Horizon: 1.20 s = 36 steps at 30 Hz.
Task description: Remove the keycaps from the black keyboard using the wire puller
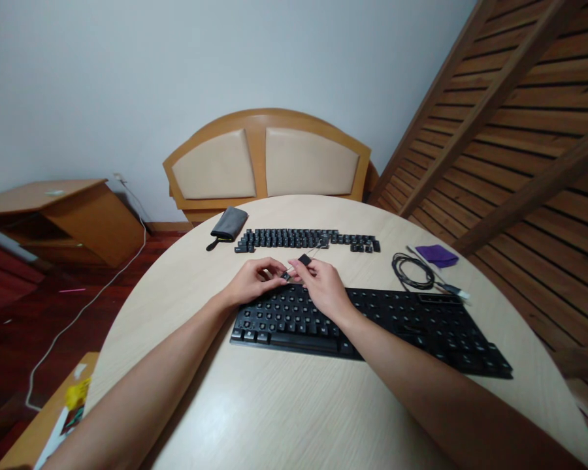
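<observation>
Over the far left part of a black keyboard (304, 341), my two hands meet. My right hand (327, 287) is closed on the black handle of a wire keycap puller (304, 260), whose thin wires stick out at both ends. At the puller's lower left end is a small black keycap (285, 276), pinched in the fingertips of my left hand (255, 279). Many key positions on the keyboard show bare stems, while the space bar and some other keys are in place. Behind my hands, loose black keycaps (287, 237) stand in rows like a keyboard layout.
A grey pouch (230, 223) lies at the back left of the round table (255, 405). On the right are a coiled black cable (414, 273) and a folded purple cloth (437, 255). A slatted wooden screen (514, 130) stands beyond the table's right edge.
</observation>
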Available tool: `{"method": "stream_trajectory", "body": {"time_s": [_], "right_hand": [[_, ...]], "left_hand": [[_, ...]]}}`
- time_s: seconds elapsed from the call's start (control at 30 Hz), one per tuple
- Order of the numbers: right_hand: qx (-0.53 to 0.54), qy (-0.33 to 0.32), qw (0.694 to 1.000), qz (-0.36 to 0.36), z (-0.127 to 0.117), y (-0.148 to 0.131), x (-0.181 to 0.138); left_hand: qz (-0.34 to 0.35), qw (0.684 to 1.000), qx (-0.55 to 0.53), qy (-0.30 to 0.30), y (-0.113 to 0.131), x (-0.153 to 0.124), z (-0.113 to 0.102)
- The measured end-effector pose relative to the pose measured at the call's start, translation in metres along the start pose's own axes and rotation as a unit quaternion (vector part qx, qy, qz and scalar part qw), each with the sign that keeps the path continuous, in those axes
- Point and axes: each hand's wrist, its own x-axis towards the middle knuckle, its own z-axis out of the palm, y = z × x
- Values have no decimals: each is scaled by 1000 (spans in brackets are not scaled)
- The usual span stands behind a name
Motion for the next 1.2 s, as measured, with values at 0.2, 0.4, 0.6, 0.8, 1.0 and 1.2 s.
{"method": "stream_trajectory", "body": {"time_s": [0.2, 0.4, 0.6, 0.8, 1.0, 1.2], "right_hand": [[6, 0, 1000, 18, -2, -7, 0], [11, 4, 1000, 17, -4, -8, 2], [24, 8, 1000, 12, -3, -6, 3], [38, 18, 999, 26, -5, -6, 5], [30, 18, 999, 31, -3, -7, 5], [34, 16, 999, 32, -1, -7, 4]], "left_hand": [[25, 1000, 6, 4, 3, -1, 1], [69, 994, 75, -24, 6, -1, -2], [140, 982, 119, -43, 4, 0, -5], [195, 973, 126, -19, 8, 1, -4], [145, 954, 204, 167, -2, 13, -19], [75, 906, 345, 232, -31, 19, -32]]}}
